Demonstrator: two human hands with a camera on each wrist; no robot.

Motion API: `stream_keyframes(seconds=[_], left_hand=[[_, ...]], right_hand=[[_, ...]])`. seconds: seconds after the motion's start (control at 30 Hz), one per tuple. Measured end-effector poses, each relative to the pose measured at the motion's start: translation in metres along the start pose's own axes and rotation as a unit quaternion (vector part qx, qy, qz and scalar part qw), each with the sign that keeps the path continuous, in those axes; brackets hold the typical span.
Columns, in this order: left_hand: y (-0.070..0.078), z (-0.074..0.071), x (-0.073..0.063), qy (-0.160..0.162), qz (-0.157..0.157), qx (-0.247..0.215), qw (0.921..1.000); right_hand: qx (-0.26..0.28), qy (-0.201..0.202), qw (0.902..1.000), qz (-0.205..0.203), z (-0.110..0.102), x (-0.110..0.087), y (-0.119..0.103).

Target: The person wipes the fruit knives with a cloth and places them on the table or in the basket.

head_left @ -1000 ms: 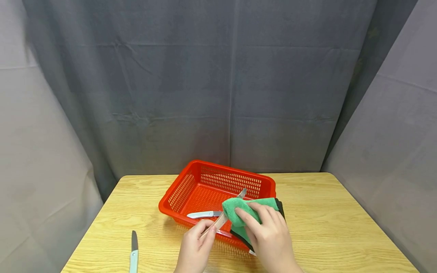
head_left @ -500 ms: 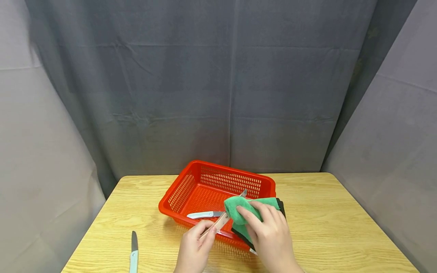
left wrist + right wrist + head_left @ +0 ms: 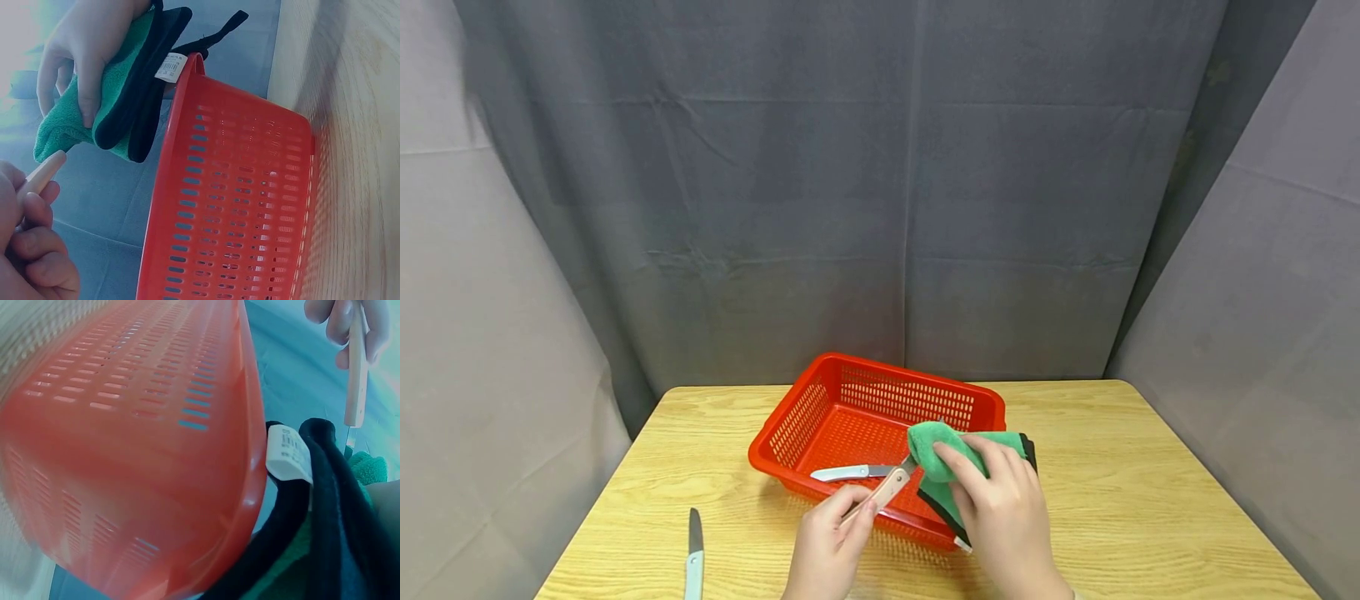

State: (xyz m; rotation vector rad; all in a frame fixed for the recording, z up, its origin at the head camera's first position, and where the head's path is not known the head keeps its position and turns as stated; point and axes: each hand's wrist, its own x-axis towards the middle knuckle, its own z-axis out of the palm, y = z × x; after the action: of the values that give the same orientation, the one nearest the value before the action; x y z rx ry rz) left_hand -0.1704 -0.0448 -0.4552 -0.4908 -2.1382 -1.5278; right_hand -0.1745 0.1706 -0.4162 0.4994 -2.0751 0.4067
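My left hand (image 3: 831,537) grips a knife by its pale beige handle (image 3: 887,489), tilted up to the right above the basket's near rim. A green cloth (image 3: 932,450) with black edging is folded over most of the blade; only a bit of metal by the handle and the tip peek out. Fingers and thumb of my right hand (image 3: 1003,517) pinch the cloth around it. From the right wrist, the knife (image 3: 357,381) points into the cloth, whose white tag (image 3: 289,453) hangs by the basket's rim. Another knife (image 3: 841,472) with a whitish handle lies inside the basket.
The red perforated basket (image 3: 917,375) stands on the wood-grain table (image 3: 1150,500), beneath both hands. Left of it lies a knife with a light-blue handle (image 3: 695,571), blade pointing away. Grey curtains (image 3: 790,208) close off the back and sides.
My right hand and the cloth have slid up along the blade toward its tip, away from the handle, baring metal near the handle. My left hand has stayed nearly still.
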Motion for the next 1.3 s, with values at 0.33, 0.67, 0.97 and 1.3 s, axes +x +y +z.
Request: stream_keyframes(seconds=[0.33,0.67,0.97,1.3], left_hand=[[0.001,0.000,0.000,-0.005,-0.006,-0.005,1.0000],[0.000,0.001,-0.001,-0.014,-0.015,-0.005,0.9998],[0.002,-0.001,0.000,-0.022,-0.052,-0.002,0.9984],[0.001,-0.001,-0.001,-0.013,-0.055,0.003,0.9984]], right_hand=[[-0.013,0.019,0.9997,0.010,0.001,0.002,0.006],[-0.022,0.029,0.9989,0.030,-0.001,0.004,0.009],[-0.030,0.037,0.9975,0.052,-0.005,0.004,0.012],[-0.003,0.022,0.9997,-0.002,-0.006,0.003,0.008]])
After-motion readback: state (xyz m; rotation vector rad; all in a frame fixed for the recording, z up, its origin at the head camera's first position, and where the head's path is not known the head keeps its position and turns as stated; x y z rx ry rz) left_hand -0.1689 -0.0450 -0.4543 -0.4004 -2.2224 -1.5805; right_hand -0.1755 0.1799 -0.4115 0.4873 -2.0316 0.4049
